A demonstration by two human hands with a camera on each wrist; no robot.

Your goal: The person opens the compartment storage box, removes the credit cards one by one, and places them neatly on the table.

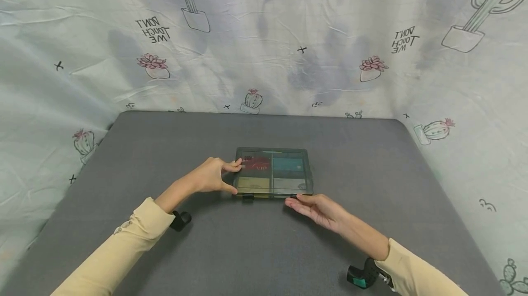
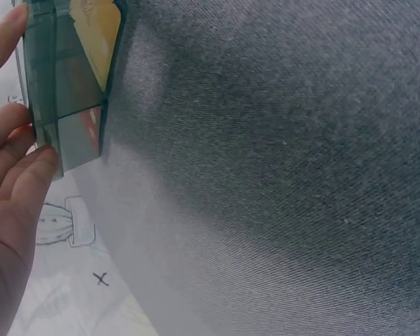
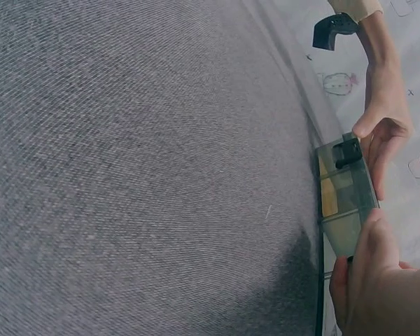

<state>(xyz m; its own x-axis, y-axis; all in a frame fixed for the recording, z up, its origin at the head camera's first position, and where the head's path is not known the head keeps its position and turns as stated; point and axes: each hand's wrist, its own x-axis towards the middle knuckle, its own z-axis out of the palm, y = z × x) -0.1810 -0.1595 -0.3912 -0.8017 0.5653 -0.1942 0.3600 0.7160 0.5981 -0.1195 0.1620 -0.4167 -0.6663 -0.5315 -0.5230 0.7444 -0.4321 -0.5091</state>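
Observation:
A flat, see-through dark-tinted plastic organizer box with a closed lid lies on the grey table. Dividers split it, and red, blue, yellow and pale flat items show through the lid. My left hand holds its left side, thumb at the front corner and fingers at the left edge. At the front right, my right hand has its thumb on the front edge by a latch, its fingers lower down. The right wrist view shows the black left latch on the box front. What the items are is unclear through the tint.
The grey cloth-covered table spreads around the box. A white curtain printed with cacti hangs behind and at the sides. Black wrist devices sit at the left cuff and the right cuff.

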